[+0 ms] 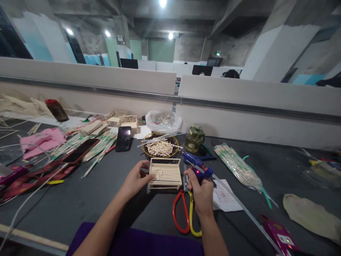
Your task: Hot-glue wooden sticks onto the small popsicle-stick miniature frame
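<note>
My left hand [137,180] grips the left side of a small bench model [169,176] built from thin wooden sticks. Its thumb lies on the slatted seat, beside a few short stick pieces. In my right hand [201,190] is a blue hot glue gun [198,167] with a lit red light, its nozzle pointing up and left over the model's right back corner. A long clear glue stick [239,201] runs out of its rear. Scissors [182,209] with one red and one yellow handle lie on the table, partly under my right hand.
A basket [145,151] of short sticks stands behind the model, with a green jar [195,138] to its right. Phones [124,138], stick bundles [237,165] and white cables lie around. A printed paper [226,197] lies beside my right hand.
</note>
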{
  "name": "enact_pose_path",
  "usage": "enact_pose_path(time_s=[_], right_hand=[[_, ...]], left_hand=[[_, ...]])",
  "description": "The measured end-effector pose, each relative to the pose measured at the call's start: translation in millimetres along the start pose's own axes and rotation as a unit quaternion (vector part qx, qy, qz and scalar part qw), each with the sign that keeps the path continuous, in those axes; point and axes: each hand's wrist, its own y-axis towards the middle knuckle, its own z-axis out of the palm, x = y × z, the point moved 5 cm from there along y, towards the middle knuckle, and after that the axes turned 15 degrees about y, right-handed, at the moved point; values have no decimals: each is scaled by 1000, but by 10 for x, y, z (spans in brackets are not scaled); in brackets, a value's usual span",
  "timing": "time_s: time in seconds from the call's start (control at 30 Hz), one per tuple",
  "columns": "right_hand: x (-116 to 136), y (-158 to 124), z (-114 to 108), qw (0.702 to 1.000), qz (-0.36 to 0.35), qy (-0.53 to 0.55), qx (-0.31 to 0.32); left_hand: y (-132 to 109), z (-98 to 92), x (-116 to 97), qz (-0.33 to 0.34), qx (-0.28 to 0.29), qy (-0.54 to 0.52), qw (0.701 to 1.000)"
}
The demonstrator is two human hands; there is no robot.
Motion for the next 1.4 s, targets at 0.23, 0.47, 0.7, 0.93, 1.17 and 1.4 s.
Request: enact_pose_path(time_s=[0.23, 0.47, 0.7, 0.93, 1.17, 1.4], right_hand=[[-154, 9, -35, 1000, 3, -18, -13], [-178, 16, -29, 999, -1, -33, -4], [-193, 13, -43, 1000, 4, -27, -5], [-178, 4, -35, 1000, 1, -23, -2], [-182, -27, -24, 1000, 6, -8, -1], [-122, -105, 9, 999, 4, -47, 18]], left_hand=[[-96, -78, -131, 59, -138, 140, 979], [-116, -68, -165, 66, -133, 148, 978], [-119, -91, -183, 55, -135, 149, 978], [16, -122, -37, 9, -176, 32, 984], [500, -41, 84, -82, 38, -336, 937], [555, 3, 136, -43, 118, -377, 918]])
